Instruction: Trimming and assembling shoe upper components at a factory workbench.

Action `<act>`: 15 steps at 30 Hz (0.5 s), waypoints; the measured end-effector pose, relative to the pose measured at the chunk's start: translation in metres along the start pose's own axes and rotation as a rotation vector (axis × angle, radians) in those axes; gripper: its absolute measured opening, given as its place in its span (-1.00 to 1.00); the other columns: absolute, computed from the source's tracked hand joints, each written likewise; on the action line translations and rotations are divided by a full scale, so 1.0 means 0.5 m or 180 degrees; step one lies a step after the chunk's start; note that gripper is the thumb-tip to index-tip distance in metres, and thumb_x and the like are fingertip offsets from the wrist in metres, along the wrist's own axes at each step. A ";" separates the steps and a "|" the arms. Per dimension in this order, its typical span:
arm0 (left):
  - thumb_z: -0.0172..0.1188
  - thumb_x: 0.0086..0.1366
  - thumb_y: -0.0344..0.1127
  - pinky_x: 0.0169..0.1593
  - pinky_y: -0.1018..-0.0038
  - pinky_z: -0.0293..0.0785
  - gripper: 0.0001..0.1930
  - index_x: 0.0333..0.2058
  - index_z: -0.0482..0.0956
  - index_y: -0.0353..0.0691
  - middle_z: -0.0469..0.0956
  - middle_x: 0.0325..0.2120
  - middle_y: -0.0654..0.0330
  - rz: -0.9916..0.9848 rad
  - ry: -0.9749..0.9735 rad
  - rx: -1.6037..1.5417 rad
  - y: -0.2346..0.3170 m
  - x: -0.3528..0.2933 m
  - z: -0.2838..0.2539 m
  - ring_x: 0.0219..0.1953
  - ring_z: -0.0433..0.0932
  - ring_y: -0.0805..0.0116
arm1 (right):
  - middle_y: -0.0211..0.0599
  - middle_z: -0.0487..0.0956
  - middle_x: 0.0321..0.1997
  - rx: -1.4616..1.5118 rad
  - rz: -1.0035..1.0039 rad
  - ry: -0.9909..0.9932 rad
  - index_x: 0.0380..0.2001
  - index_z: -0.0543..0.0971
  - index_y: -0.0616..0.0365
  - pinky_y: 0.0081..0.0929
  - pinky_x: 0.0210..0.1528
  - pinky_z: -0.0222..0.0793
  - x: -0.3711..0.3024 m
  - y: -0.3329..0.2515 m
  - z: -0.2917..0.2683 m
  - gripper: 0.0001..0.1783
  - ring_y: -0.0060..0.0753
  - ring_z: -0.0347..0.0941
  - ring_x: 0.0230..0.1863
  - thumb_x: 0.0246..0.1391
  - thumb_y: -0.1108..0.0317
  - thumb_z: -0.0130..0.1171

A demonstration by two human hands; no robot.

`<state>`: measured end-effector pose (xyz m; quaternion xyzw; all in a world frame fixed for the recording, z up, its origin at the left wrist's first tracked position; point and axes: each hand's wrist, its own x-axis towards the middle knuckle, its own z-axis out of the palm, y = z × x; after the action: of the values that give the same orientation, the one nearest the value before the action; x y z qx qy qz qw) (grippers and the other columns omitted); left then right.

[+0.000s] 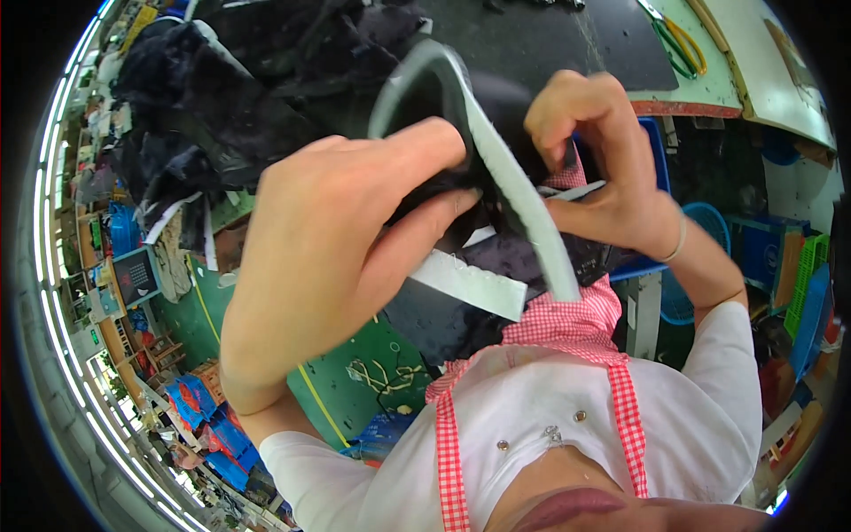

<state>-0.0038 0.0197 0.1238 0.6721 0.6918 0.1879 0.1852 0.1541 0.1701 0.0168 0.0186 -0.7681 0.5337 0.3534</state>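
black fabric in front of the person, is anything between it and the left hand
Nothing visible: the left hand's thumb and fingers appear to pinch the black fabric directly. A white strip arches up between that hand and the right hand, crossing in front of part of the fabric.

Scissors [663, 30] on table [720, 92]; round blue basket [718, 229], green crate [806, 285]
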 end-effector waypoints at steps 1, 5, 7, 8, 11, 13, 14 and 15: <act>0.22 0.12 -0.55 -0.32 0.53 0.37 -0.86 -0.31 0.52 -0.37 0.48 -0.48 0.06 0.0076 0.0418 0.0101 0.013 0.000 -0.004 -0.47 0.49 0.20 | -0.39 0.36 -0.41 -0.0416 -0.0299 -0.0380 -0.35 0.39 0.13 -0.53 -0.44 0.31 0.039 -0.010 -0.016 -0.54 -0.44 0.35 -0.48 -0.35 0.55 0.43; 0.23 0.20 -0.42 -0.33 0.34 0.42 -0.82 -0.25 0.48 -0.34 0.53 -0.45 -0.03 -0.0444 0.0802 -0.0483 -0.044 -0.004 0.024 -0.40 0.49 -0.11 | -0.31 0.39 -0.50 -0.0801 -0.0470 -0.0993 -0.47 0.43 0.16 -0.41 -0.37 0.34 0.113 0.041 -0.016 -0.77 -0.27 0.38 -0.46 -0.17 0.47 0.31; 0.14 0.29 -0.46 -0.09 0.47 0.46 -0.79 -0.11 0.49 -0.37 0.61 -0.29 0.01 -0.0606 0.0832 -0.1437 -0.102 -0.014 0.071 -0.21 0.59 0.37 | -0.24 0.48 -0.40 -0.1088 -0.0455 -0.1085 -0.39 0.48 0.19 -0.33 -0.28 0.40 0.099 0.063 0.014 -0.81 -0.15 0.47 -0.35 -0.07 0.42 0.28; 0.12 0.31 -0.49 0.06 0.50 0.40 -0.70 0.01 0.45 -0.39 0.59 -0.14 0.11 -0.0619 0.0882 -0.1870 -0.139 -0.023 0.102 -0.05 0.48 0.52 | -0.23 0.51 -0.34 -0.1259 -0.0468 -0.1114 -0.35 0.50 0.21 -0.32 -0.23 0.42 0.084 0.071 0.032 -0.82 -0.12 0.49 -0.29 -0.04 0.43 0.27; 0.15 0.28 -0.50 0.13 0.47 0.37 -0.54 0.16 0.34 -0.34 0.49 0.03 0.17 -0.1346 0.0749 -0.3277 -0.168 -0.049 0.140 0.04 0.45 0.44 | -0.16 0.58 -0.19 -0.1494 -0.0182 -0.1367 -0.25 0.54 0.22 -0.20 -0.06 0.39 0.040 0.088 0.061 -0.71 -0.07 0.51 -0.20 -0.03 0.31 0.29; 0.21 0.24 -0.47 0.13 0.46 0.40 -0.49 0.16 0.33 -0.37 0.51 0.00 0.15 -0.1683 0.0813 -0.3725 -0.168 -0.052 0.168 0.03 0.49 0.40 | -0.16 0.60 -0.19 -0.1406 -0.0219 -0.1243 -0.25 0.57 0.20 -0.20 0.02 0.33 0.018 0.104 0.071 -0.66 -0.09 0.51 -0.16 -0.10 0.26 0.34; 0.21 0.24 -0.47 0.13 0.46 0.40 -0.49 0.16 0.33 -0.37 0.51 0.00 0.15 -0.1707 0.0806 -0.3738 -0.168 -0.053 0.169 0.03 0.49 0.40 | -0.16 0.60 -0.19 -0.1391 -0.0199 -0.1254 -0.25 0.57 0.20 -0.20 0.02 0.33 0.018 0.102 0.072 -0.66 -0.09 0.51 -0.16 -0.10 0.26 0.34; 0.22 0.24 -0.46 0.10 0.45 0.43 -0.49 0.15 0.32 -0.39 0.52 -0.02 0.14 -0.1691 0.0910 -0.3878 -0.165 -0.053 0.167 0.00 0.52 0.39 | -0.23 0.60 -0.28 -0.1448 -0.0217 -0.0988 -0.30 0.57 0.16 -0.27 -0.02 0.34 0.022 0.095 0.070 -0.66 -0.15 0.52 -0.21 -0.12 0.20 0.37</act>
<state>-0.0317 -0.0082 0.0099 0.2237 0.6218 0.5792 0.4773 0.1083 0.1654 -0.0219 0.0462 -0.9120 0.3260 0.2445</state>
